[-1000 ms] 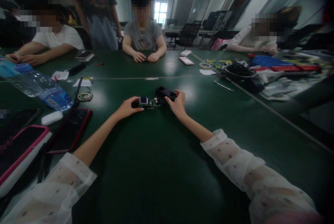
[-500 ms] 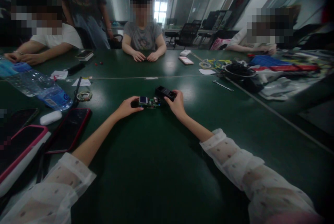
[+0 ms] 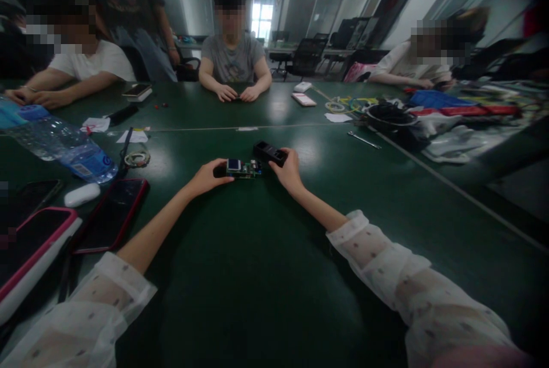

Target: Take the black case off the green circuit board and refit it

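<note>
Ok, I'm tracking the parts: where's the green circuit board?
Just left of centre in the head view, the circuit board is at the left hand, beside the black case.

Your sheer white sleeves (image 3: 381, 256) carry dark spots over a deep green table (image 3: 257, 276); your circuit board (image 3: 247, 170) shows green, its screen (image 3: 234, 164) dark blue edged in white, your case (image 3: 268, 153) black. Red rims one black phone (image 3: 114, 216), pink another phone (image 3: 38, 242); a blue label (image 3: 98, 163) marks the clear bottle (image 3: 51, 138).
</note>
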Demonstrator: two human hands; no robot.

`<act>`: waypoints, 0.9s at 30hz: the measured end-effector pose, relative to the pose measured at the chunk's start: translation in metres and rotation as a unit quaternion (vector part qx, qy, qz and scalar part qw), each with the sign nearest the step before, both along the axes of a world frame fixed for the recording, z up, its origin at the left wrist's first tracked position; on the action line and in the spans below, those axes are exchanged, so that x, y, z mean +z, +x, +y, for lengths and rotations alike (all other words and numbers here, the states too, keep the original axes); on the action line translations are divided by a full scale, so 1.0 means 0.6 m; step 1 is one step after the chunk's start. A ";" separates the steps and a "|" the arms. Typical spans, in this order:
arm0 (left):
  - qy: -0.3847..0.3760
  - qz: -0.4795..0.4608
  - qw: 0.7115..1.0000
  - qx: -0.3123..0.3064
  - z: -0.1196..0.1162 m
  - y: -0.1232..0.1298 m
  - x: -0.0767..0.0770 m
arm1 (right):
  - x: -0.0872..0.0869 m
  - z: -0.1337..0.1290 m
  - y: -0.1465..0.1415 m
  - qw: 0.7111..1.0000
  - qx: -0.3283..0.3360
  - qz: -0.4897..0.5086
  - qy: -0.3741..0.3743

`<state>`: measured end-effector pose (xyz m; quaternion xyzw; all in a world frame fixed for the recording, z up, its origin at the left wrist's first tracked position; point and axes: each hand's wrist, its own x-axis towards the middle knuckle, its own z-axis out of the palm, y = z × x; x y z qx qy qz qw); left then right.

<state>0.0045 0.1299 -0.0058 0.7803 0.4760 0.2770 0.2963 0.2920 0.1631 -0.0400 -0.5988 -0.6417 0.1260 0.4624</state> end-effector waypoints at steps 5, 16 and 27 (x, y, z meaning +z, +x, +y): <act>-0.005 -0.004 1.000 0.001 0.001 0.001 -0.001 | -0.002 0.002 0.000 1.000 0.001 -0.001 0.004; 0.005 -0.019 1.000 -0.005 0.003 -0.003 -0.009 | -0.010 0.009 0.003 1.000 0.011 0.014 0.025; 0.041 -0.020 0.999 -0.002 0.009 -0.003 -0.018 | 0.034 -0.044 -0.020 0.988 0.087 0.004 0.125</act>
